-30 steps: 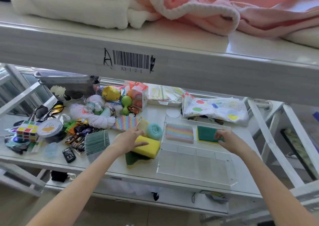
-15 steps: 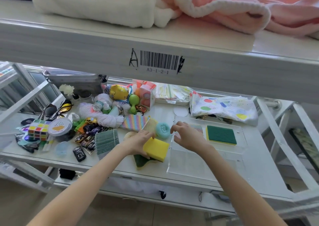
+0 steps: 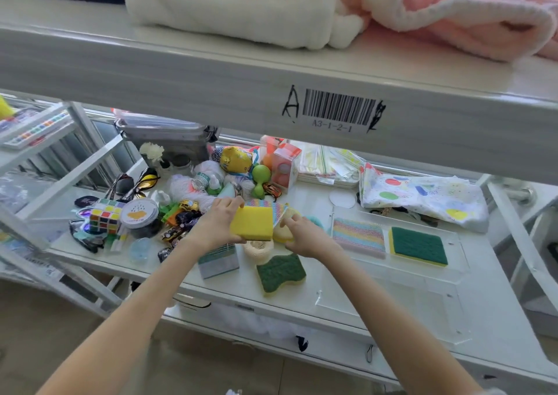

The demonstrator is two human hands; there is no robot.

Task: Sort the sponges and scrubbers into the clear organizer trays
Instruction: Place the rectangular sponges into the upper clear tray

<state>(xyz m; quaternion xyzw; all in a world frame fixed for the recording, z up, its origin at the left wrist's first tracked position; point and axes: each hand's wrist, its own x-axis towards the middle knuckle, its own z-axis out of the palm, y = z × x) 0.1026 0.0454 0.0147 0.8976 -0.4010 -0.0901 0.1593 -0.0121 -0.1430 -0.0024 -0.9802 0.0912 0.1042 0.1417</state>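
On the white shelf [image 3: 302,301], left of the clear plastic organizer tray [image 3: 453,277], I am seeing the left hand [image 3: 219,224] clenching a yellow rectangular foam sponge [image 3: 252,223], lifted clear of the surface. The right hand [image 3: 305,237] is pinching a pale yellow mesh scrubber [image 3: 282,234] just beside it. A rainbow-striped flat scrubber [image 3: 358,237] and a green-topped yellow scouring pad [image 3: 418,245] are lying in the tray's far compartments. A wavy green scouring sponge [image 3: 280,272] is resting near the shelf's front edge.
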